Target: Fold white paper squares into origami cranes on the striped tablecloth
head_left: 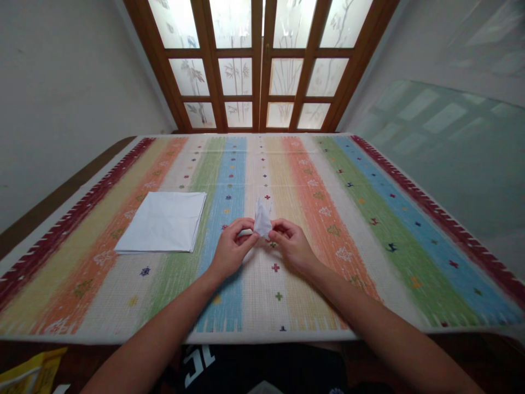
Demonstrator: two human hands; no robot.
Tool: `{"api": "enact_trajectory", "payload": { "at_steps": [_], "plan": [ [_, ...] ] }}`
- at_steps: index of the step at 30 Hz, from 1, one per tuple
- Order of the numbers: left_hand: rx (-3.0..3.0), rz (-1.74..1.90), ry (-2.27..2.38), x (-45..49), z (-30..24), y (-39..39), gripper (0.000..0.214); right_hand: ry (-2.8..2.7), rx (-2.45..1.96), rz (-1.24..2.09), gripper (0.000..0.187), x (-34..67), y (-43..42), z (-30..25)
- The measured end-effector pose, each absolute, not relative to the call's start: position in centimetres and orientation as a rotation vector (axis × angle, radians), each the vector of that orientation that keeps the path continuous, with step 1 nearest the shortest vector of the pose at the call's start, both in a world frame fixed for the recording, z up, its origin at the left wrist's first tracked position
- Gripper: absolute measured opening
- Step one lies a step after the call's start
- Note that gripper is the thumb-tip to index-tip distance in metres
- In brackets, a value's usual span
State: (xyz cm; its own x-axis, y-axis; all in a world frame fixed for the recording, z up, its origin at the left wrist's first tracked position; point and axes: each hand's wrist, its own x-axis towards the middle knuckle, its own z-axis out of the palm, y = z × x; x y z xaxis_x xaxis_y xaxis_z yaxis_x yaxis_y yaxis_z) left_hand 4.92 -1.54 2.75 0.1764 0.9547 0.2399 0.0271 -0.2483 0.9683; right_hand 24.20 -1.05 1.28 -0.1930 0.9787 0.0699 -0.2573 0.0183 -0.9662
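Fingers (246, 224) of 2 hands are closed on a folded white paper (262, 220), pinching it from opposite sides. Left hand (233, 249) grips its left side; right hand (292, 246) grips its right side. Paper stands tilted, its pointed tip projecting above the fingertips, near mid-table over a striped table mat (369, 219). Fingers of the 2 hands sit just apart, with the paper between them. 1 flat square white sheet stack (162, 221) lies toward the table's left edge, apart from the left hand.
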Motion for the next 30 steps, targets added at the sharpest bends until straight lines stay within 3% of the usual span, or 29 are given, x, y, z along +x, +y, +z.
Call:
{"api": "enact_trajectory", "payload": {
  "at_steps": [9,30],
  "plan": [
    [1.572,1.193,1.008,4.55,3.19,-1.51,0.012,-1.237,-0.888,1.438,0.038,24.22,-1.16,1.49],
    [1.480,1.181,1.121,5.27,2.88,-2.03,0.024,-1.411,-1.055,1.066,0.020,24.04,-1.64,1.79]
  ]
}}
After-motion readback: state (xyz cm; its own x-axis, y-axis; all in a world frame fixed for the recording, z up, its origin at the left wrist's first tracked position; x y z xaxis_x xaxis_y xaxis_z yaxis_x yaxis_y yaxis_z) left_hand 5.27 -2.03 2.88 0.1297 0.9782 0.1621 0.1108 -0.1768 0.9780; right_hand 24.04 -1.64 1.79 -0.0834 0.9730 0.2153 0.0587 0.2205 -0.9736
